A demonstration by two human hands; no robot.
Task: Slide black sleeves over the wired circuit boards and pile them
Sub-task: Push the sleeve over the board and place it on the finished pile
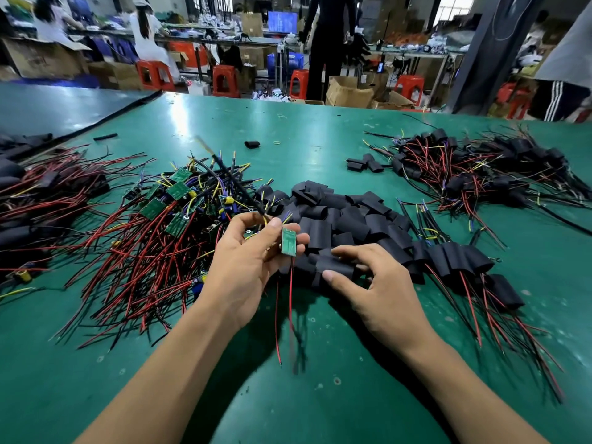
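Green surface (320, 129), mid-task. Left hand (246, 261) fingers clamped on circuit board (289, 241), long axis upright, red wires hanging down. Right hand (381, 283) fingers closing on black sleeve (336, 265) just beside it.

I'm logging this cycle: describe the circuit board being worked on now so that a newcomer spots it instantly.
Start at the green table and find the left hand raised at its centre. The circuit board is the small green one pinched in its fingertips, red and black wires hanging below. Unlike the boards in the pile to the left, it is lifted clear.
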